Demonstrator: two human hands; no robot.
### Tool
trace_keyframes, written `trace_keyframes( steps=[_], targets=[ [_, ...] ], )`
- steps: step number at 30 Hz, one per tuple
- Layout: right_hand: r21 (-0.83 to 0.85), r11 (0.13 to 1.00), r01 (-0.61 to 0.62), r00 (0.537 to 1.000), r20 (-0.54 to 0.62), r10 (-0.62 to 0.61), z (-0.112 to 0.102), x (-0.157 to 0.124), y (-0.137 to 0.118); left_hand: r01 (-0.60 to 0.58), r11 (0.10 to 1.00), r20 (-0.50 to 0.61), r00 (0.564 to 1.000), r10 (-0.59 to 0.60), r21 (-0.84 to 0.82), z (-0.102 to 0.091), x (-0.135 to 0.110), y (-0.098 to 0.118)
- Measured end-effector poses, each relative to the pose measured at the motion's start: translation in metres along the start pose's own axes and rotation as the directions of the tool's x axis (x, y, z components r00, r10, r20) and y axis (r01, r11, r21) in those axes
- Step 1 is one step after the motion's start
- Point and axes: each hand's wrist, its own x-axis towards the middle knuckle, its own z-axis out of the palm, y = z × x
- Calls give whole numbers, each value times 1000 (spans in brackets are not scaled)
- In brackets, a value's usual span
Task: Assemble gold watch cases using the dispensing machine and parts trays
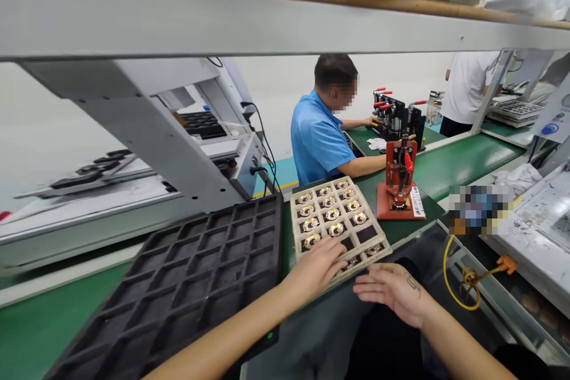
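One right hand [392,292] hangs just before the cream tray [297,231], fingers straight and apparently holding nothing; the left hand [321,262] bends over the tray's near end, its grip impossible to tell. Gold-toned watch-like parts [336,230] sit inside, best handled lightly by their edges. Right of the tray stands a red press [389,206].
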Motion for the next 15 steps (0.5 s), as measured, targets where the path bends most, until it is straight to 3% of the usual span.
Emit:
trace_keyframes(
  steps=[3, 7, 15],
  targets=[
    [-49, 999, -6, 999, -54, 4, -13, -12, 1, -8, 1000, -47, 999, 7, -28, 10, -6, 6],
    [-99, 994, 53, 995, -73, -60, -19, -6, 3, -25, 998, -36, 999, 23, -57, 12, -10, 15],
    [-210, 977, 47, 999, 32, -41, -13, 7, 2, -72, 989, -6, 997, 72, -132, 15, -16, 27]
  ],
)
